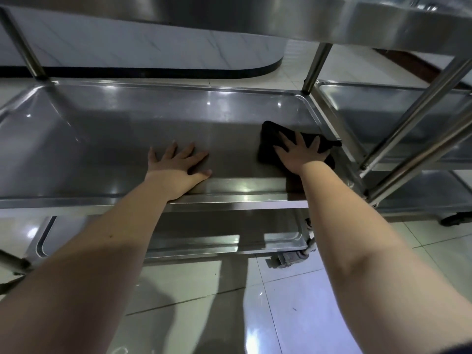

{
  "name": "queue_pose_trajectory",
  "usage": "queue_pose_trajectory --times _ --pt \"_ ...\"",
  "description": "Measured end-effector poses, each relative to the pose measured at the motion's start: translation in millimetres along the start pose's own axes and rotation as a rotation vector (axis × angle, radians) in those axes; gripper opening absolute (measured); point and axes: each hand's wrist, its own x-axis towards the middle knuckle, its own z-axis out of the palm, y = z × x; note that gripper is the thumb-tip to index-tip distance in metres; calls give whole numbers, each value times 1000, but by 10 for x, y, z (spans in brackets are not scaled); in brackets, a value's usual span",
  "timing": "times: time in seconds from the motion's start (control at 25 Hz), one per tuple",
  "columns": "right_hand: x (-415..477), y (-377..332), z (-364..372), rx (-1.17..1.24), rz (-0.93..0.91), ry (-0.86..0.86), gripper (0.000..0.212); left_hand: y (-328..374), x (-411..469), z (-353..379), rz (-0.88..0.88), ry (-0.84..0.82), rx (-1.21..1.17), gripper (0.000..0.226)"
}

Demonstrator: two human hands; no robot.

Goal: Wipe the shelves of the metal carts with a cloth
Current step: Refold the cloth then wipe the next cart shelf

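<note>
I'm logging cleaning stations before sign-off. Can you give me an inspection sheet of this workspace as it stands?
Surface: shiny stainless steel middle shelf of the nearer cart, rimmed, showing light reflections.
Job's things: crumpled black cloth lies near the shelf's right end.
Clutter: nothing seen.
Hands: left hand rests flat on the bare shelf; right hand presses on the cloth, fingers spread.
Cables: nothing seen.
Surroundings: second steel cart stands beside it on the right; glossy pale tiled floor; grey caster wheel below.

left hand (176, 167): bare | right hand (300, 155): bare | forearms: bare, unsleeved
</note>
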Motion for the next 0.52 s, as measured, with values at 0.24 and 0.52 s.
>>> queue_pose_trajectory --times 0.24,0.52 --pt "-757 -635 297 -59 -404 -71 62 30 -86 -54 -3 -16 -1 62" --pt "-724 760 15 42 15 -107 58 64 -87 -59 -13 -27 5 59"
